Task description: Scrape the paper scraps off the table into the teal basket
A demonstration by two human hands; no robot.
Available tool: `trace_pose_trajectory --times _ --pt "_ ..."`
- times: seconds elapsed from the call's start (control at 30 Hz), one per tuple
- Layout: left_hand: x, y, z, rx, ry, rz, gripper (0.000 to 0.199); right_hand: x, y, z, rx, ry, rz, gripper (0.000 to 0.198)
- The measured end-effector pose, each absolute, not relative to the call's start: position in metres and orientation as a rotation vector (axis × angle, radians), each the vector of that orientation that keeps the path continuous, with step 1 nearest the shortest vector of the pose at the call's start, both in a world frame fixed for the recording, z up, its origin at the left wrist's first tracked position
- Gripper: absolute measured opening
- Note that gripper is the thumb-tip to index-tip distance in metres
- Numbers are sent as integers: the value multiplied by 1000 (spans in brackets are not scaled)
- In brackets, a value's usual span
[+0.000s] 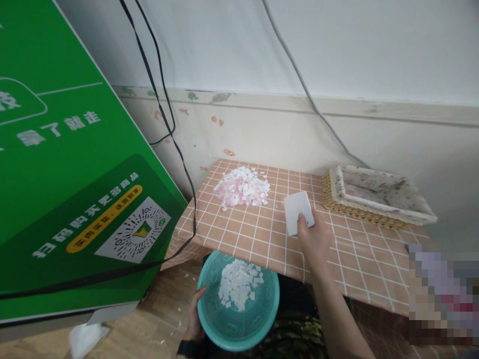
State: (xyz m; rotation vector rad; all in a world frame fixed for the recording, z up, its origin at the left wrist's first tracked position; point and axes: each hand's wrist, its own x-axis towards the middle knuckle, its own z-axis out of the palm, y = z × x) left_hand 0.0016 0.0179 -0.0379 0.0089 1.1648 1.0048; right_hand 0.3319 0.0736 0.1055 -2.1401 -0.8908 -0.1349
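My left hand [193, 316] is closed on the left rim of a round teal plastic colander [258, 319], held just below the table's front edge. Small cut pieces of white paper [239, 284] lie inside it. Over the table, my right hand [315, 238] grips a flat white rectangular piece [295, 209] with rounded corners, thumb on top; I cannot tell whether it is a card or a thin box. To its left, a heap of white and pink paper bits [243, 187] rests on the checked tablecloth [254, 234].
A cloth-lined wicker basket [359, 214] stands at the table's back right. On the left rises a large green panel [75, 164] with a dark strap [183, 159] hanging before it. A grey cable [299, 75] runs down the wall. A white bag [86, 339] and paper scraps lie on the floor.
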Motion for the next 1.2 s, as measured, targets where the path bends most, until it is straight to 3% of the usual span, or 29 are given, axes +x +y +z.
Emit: trace_pose_trajectory --times 0.4,0.8,1.2 --pt "-2 17 -47 8 1176 1007 25 296 97 105 -2076 -966 27 51" --pt "3 18 -34 -19 1101 957 22 323 83 102 -2175 -914 -101 52" --pt "5 18 -28 -11 1139 965 25 305 89 95 -2078 -958 -7 52"
